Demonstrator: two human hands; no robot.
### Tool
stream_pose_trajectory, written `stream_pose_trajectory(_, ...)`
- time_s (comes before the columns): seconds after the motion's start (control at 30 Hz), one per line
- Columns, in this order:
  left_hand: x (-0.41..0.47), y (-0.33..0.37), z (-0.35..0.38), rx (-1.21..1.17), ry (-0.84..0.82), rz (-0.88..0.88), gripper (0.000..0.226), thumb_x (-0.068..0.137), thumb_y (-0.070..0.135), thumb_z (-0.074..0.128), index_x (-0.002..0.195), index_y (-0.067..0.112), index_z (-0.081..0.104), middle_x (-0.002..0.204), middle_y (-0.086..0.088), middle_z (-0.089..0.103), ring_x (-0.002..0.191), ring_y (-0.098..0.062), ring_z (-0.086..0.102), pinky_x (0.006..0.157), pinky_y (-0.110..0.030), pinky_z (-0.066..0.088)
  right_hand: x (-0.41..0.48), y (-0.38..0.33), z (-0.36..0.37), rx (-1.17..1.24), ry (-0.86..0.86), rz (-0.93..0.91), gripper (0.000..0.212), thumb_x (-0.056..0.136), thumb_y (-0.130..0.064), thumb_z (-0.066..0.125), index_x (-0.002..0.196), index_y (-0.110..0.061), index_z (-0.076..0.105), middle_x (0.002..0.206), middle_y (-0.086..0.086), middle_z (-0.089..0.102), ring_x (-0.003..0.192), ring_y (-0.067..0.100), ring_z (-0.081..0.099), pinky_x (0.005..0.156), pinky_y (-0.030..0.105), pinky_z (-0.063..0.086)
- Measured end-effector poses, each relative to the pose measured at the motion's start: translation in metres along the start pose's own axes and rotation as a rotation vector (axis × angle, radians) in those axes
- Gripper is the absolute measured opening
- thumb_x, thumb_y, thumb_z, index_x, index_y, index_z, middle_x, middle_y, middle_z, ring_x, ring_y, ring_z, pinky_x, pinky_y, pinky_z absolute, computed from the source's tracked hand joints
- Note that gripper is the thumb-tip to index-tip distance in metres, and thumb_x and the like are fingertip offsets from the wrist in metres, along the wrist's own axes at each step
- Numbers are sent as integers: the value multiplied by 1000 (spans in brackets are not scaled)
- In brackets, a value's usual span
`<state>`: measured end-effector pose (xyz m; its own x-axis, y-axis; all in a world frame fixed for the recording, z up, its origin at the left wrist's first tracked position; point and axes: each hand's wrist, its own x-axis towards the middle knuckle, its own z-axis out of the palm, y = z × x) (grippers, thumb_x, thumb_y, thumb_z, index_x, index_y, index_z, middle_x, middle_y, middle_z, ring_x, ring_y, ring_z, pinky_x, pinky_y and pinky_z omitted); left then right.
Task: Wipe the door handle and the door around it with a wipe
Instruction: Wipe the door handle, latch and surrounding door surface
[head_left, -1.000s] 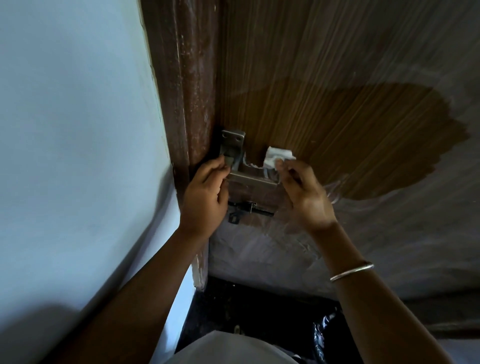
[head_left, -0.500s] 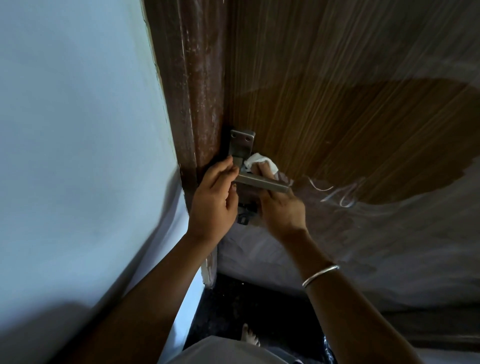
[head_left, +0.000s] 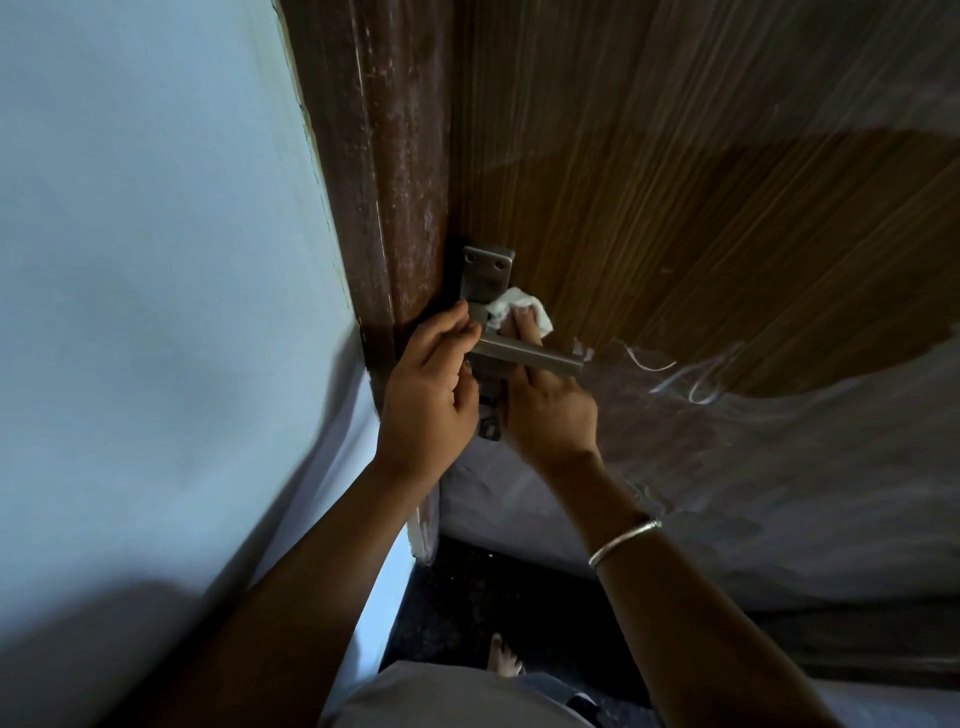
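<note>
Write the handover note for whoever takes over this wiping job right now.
Left hand: fingers pinch the door handle near its plate end.
Right hand: reaches behind the lever, pressing the white wipe against the backplate.
Done: cannot tell how much is already clean.
Left: the lever, the lock below, and the door around it, where hazy film and scribbles show.

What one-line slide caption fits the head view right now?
Right hand presses a white wipe behind the metal door handle while the left hand steadies its base.
</note>
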<state>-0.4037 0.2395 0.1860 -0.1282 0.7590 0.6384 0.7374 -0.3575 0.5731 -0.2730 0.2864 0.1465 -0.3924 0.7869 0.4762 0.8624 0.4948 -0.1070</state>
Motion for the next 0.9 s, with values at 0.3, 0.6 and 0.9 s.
stream_pose_trajectory(0.3,0,0,-1,27,24,11,32,77,-11,55,108,-6,62,122,-21,58,114,-21,51,96,-28,44,-22,29,-10,-99,-16,138,74,82,-36,61,145,-17,25,149,7,30,84,36,60,45,37,52)
stream_pose_trajectory(0.6,0,1,-1,25,-11,-10,35,76,-11,57,110,-5,60,124,-21,56,115,-30,54,91,-35,48,-45,52,-17,-273,55,172,75,78,-40,60,143,-14,33,149,7,34,96,36,50,65,43,47)
stream_pose_trajectory(0.9,-1,-2,0,9,0,5,36,76,-12,57,110,-5,60,124,-21,56,115,-27,52,89,-37,50,-60,52,-3,-372,61,154,83,77,-39,70,138,5,35,143,25,36,138,33,18,110,55,5)
